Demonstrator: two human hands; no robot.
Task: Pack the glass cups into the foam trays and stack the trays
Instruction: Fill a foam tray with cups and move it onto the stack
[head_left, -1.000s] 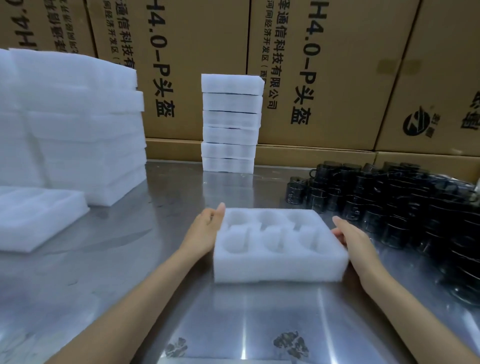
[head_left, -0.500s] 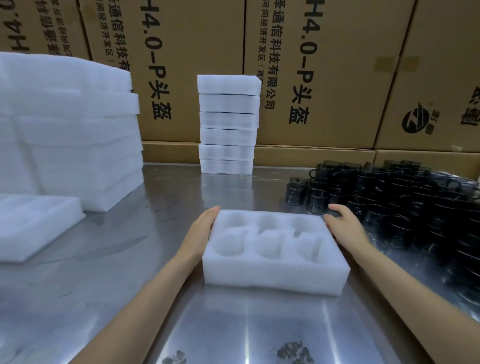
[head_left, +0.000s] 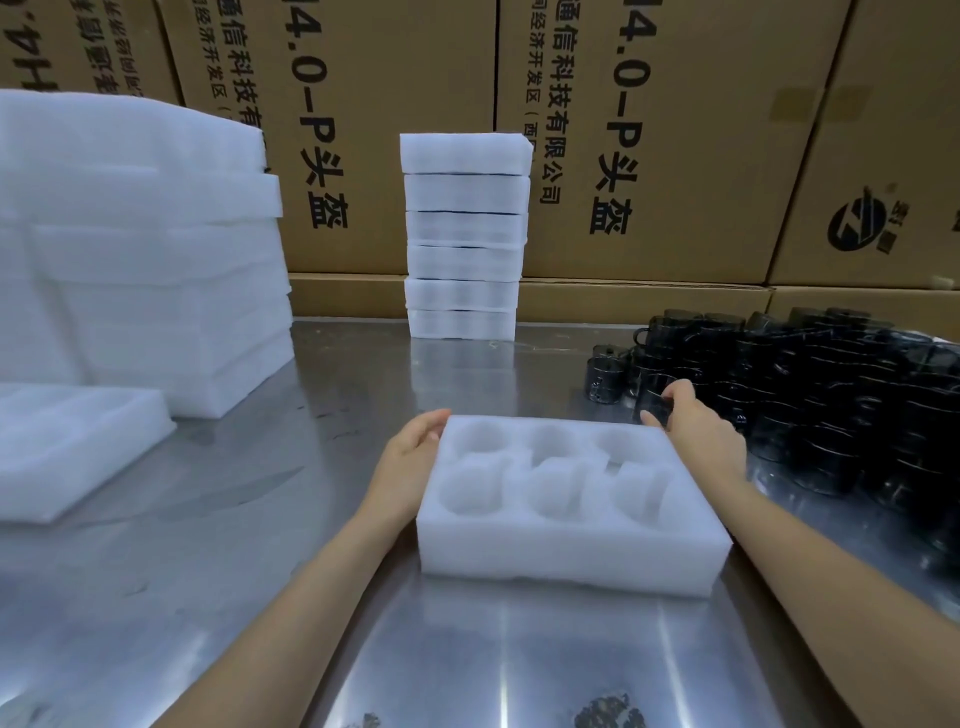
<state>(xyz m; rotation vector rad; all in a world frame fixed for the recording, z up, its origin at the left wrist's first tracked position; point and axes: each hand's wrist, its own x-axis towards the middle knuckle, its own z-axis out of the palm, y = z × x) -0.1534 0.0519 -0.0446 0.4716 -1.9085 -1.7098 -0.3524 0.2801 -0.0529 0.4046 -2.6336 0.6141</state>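
Head view looks down on a steel table (head_left: 218, 545) where a white foam tray (head_left: 566, 525) lies flat, its six round pockets all vacant. At the tray's left edge the left hand (head_left: 410, 457) rests with straight fingers laid against the foam wall, holding nothing. Off the tray's far right corner, the right hand (head_left: 696, 436) reaches just past the foam, fingers and thumb curled round a dark glass cup (head_left: 655, 402) at the near edge of a crowd of dark glass cups (head_left: 841, 405) that stand packed together on the table's right side. That gripped cup sits on the table just beside the tray's corner. Behind the tray, against brown cardboard boxes (head_left: 675, 156), rises a stack of six trays (head_left: 462, 236). Further foam slabs (head_left: 140, 249) are piled at the left.
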